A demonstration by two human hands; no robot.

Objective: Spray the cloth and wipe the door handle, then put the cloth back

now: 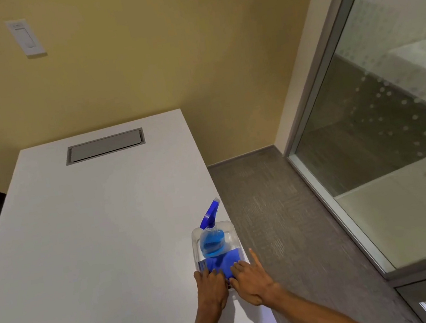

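Yellow wall and grey carpet frame the one view we have, the head camera, with a frosted glass partition (391,107) running down the right side and a white table (93,234) filling the left. Near the table's right edge we see a clear plastic bin (195,242), and standing upright in its far end a spray bottle (212,240) of blue liquid, its blue trigger head pointing away from us. The blue cloth (221,263) lies in the near end of the bin, just in front of the bottle.

Both our hands are at that cloth. Our left hand (211,288) rests palm down with its fingers on the cloth's near edge; our right hand (249,280) does the same from the right, index finger stretched out past the bin's rim. Whether either hand is pinching the fabric or only pressing on it, we cannot tell: the fingertips are bent over it but no fold is lifted.

No door handle shows in this view. With the cloth in the bin and the bottle standing, we judge this to be either the very start, before spraying, or the final put-back; nothing visible settles which.
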